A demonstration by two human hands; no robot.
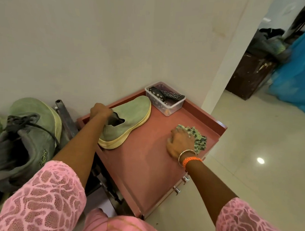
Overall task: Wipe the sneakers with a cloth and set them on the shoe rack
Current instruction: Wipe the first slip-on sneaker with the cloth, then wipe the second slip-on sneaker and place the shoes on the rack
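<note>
While gripping the sneaker (128, 119) at its heel opening on the cabinet top (145, 168), left hand (100, 111) fingertips hidden inside; right hand (180, 143), right of it, fingers curled over cloth (197, 138), partly covered.

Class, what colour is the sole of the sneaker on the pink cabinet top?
Pale yellow, under a light green knit sneaker; the head view shows it.
</note>
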